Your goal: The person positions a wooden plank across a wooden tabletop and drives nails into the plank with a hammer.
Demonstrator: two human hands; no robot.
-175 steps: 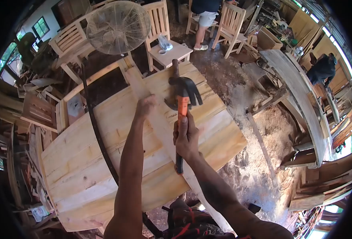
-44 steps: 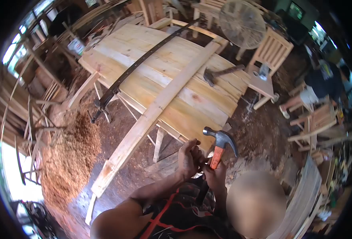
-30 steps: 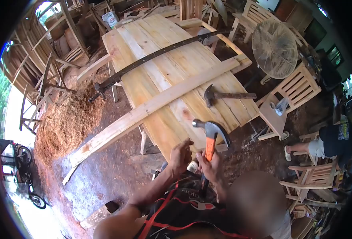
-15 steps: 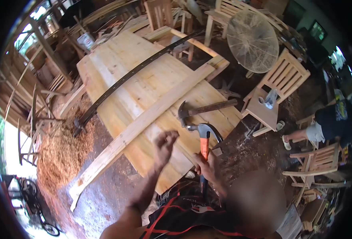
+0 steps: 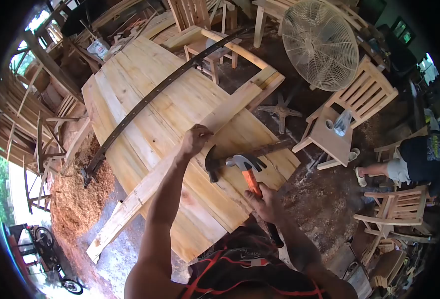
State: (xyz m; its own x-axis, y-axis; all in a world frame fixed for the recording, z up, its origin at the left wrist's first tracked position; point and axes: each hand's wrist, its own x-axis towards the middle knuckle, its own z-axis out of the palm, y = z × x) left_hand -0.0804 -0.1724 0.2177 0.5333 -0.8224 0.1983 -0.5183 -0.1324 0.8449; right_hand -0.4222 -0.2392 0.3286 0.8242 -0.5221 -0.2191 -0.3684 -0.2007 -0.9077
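One hammer (image 5: 250,180): orange-and-black handle (image 5: 252,185), curved claw (image 5: 254,161); held in right hand (image 5: 264,203).

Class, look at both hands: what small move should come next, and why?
Probably bring the orange-handled hammer over the long board, near the left hand. The right hand grips it by the handle, but its head is off to one side, while the left hand is at that board.
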